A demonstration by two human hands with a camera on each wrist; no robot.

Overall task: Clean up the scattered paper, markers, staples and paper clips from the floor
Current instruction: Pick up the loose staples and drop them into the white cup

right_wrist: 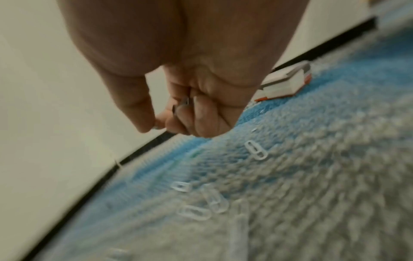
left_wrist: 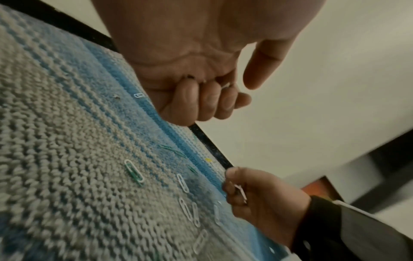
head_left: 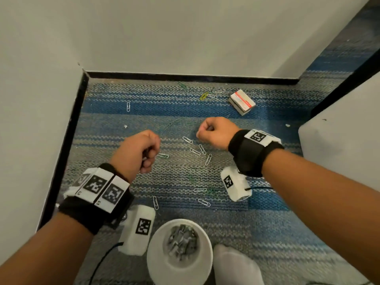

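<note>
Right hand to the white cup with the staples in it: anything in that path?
Nothing upright stands between them. The right hand, fingers curled round small metal pieces, is above the carpet; the white cup sits nearer the person, mouth open. Only loose paper clips lie flat on the carpet between.

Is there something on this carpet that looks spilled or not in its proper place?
Yes. Paper clips lie scattered over the striped carpet, white, green and one yellow, pointing every way. A small staple box sits askew near the far wall. The white cup near the person already holds grey metal pieces. Both hands are curled, above the carpet.
</note>
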